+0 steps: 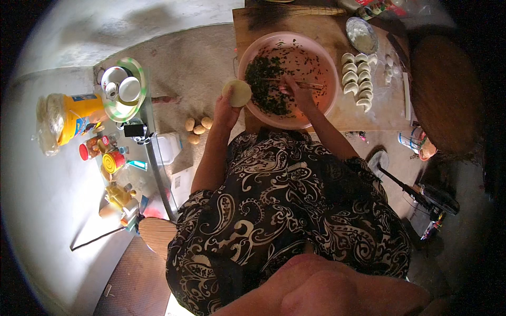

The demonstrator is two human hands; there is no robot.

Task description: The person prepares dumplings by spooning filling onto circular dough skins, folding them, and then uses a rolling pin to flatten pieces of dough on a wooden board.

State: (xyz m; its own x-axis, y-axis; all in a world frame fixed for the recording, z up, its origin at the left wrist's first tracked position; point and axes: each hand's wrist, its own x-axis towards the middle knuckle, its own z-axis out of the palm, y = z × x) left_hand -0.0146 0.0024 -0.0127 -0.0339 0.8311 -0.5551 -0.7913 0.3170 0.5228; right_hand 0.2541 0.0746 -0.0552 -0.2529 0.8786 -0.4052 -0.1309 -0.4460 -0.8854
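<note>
My left hand (pixel 228 110) holds a round, flat dough wrapper (pixel 237 94) up at the left rim of a large pink basin (pixel 335 93). Chopped green filling (pixel 269 85) is heaped in the basin's left half, with loose bits scattered over the right. Over the basin, my right hand (pixel 296 90) grips a pair of chopsticks (pixel 312 84), their tips pointing left into the filling. To the right of the basin, folded dumplings (pixel 350 77) lie in rows on a floured wooden board (pixel 330 125).
Beyond the dumplings sits a bowl of flour (pixel 361 35); small dough pieces (pixel 389 67) and a pale rolling pin (pixel 406 96) lie to their right. A straw broom (pixel 300 11) rests along the far edge. Potatoes (pixel 199 127) are on the floor at left, near a cluttered glass table (pixel 152 166).
</note>
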